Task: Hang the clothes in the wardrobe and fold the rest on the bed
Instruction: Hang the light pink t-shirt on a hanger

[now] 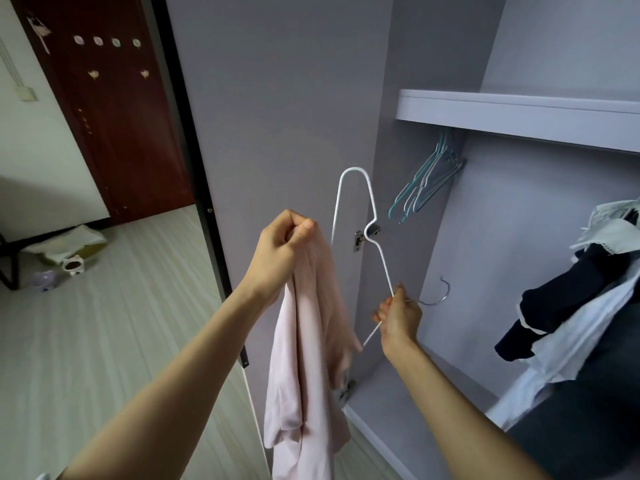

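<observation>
My left hand (282, 249) grips the top of a pale pink garment (306, 362), which hangs down in front of the open wardrobe door (277, 116). My right hand (398, 317) pinches a white wire hanger (353, 202) near its neck; the metal hook points right toward the wardrobe's inside, and one arm of the hanger stands upward. The hanger's other arm runs down behind the pink garment. Hanger and garment touch at the lower part; I cannot tell whether the hanger is inside the garment.
Several empty hangers (426, 181) hang under the wardrobe shelf (519, 112). Dark and white clothes (571, 306) hang at the right inside the wardrobe. A dark red door (110, 109) and small items on the floor (69, 265) lie to the left.
</observation>
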Demonstrator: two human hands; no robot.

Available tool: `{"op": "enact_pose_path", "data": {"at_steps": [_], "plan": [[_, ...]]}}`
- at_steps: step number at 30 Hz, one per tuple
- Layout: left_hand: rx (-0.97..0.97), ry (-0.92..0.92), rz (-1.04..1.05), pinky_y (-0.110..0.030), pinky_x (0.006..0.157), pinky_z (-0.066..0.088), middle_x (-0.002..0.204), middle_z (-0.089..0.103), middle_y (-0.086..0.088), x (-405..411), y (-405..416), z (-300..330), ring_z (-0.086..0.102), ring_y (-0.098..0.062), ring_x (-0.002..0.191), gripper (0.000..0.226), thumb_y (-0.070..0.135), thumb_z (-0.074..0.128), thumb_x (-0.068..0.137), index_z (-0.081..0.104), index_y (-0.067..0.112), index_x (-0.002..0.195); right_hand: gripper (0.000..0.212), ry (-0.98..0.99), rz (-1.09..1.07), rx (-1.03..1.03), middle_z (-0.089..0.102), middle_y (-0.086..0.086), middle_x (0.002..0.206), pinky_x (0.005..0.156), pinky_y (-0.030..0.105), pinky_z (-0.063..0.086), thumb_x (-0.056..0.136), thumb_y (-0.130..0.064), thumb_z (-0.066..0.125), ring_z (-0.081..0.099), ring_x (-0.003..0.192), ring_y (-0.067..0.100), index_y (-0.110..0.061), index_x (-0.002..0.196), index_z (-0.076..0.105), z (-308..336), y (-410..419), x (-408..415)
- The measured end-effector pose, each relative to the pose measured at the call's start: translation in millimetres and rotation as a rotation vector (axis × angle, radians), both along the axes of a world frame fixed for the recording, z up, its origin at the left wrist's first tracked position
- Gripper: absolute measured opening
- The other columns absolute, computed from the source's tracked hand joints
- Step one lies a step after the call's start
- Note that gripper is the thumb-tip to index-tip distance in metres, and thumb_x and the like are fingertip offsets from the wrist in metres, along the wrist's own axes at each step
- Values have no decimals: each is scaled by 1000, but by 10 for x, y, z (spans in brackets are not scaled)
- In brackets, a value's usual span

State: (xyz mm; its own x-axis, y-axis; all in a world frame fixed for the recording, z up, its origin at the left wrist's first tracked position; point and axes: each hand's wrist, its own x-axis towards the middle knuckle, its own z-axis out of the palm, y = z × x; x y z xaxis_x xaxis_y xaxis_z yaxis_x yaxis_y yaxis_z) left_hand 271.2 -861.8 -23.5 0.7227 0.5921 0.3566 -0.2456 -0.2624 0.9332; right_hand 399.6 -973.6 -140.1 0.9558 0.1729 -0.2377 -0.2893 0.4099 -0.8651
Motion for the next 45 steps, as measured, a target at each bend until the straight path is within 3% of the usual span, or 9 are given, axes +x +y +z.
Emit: {"op": "enact_pose_path", "data": {"at_steps": [5, 9, 11, 16, 19, 30, 36, 41, 45], "plan": [[85, 69, 71, -14, 61, 37, 68, 49, 2, -148, 156, -160, 44, -3, 62, 19, 12, 53, 95, 53, 10, 76, 54, -438, -3, -350, 34, -9, 34, 45, 21, 29, 100, -14, 42, 33, 33, 9, -16, 46, 33, 166, -196, 339], [105, 140, 100, -14, 55, 34, 66, 45, 3, -203, 214, -321, 39, -3, 57, 20, 17, 55, 94, 54, 12, 75, 51, -794, -132, -586, 42, -7, 39, 49, 29, 27, 92, -35, 40, 43, 41, 10, -18, 44, 42, 580, -288, 531], [96, 124, 94, -18, 60, 36, 69, 48, 2, -158, 173, -303, 42, -6, 63, 21, 17, 55, 94, 54, 16, 73, 53, -756, -148, -522, 42, -7, 40, 48, 28, 29, 96, -31, 42, 41, 41, 12, -19, 45, 39, 659, -194, 509], [154, 106, 5, -28, 69, 40, 72, 56, -1, 7, -26, -154, 49, -15, 71, 21, 15, 55, 94, 55, 17, 74, 44, -138, -46, -70, 29, -9, 33, 42, 20, 27, 99, -16, 40, 24, 27, 5, -16, 56, 30, 496, 54, 354], [147, 74, 40, -30, 75, 43, 72, 58, 8, 63, -53, -68, 51, -13, 73, 22, 13, 54, 94, 55, 19, 73, 40, 5, 43, 46, 22, -11, 32, 36, 13, 20, 97, -12, 37, 18, 27, 6, -18, 59, 26, 339, 154, 210], [77, 47, 228, -20, 60, 38, 67, 52, 8, -290, 396, -292, 45, -4, 62, 22, 18, 55, 94, 54, 18, 72, 54, -512, 96, -419, 33, -7, 38, 43, 20, 26, 98, -13, 42, 30, 35, 11, -19, 46, 31, 187, -65, 512], [117, 93, -215, -33, 75, 43, 95, 62, -26, -419, 335, -296, 54, -19, 84, 27, 31, 48, 97, 45, 9, 82, 50, -702, -16, -518, 34, 2, 44, 38, 17, 24, 96, -16, 45, 32, 31, 6, -14, 47, 33, 615, -48, 657], [201, 216, -294, -18, 72, 41, 75, 54, -4, -359, 300, -246, 49, -9, 71, 26, 17, 37, 101, 44, 8, 78, 54, -593, -9, -366, 26, -9, 39, 39, 19, 18, 95, -17, 47, 20, 34, 6, -19, 47, 23, 811, -76, 695], [357, 341, -360, -16, 64, 35, 69, 40, 0, -291, 282, -291, 37, -7, 62, 24, 9, 36, 101, 39, 11, 77, 51, -662, 8, -419, 22, 0, 50, 48, 26, 16, 95, -19, 48, 18, 47, 16, -19, 52, 20, 879, -89, 666]]}}
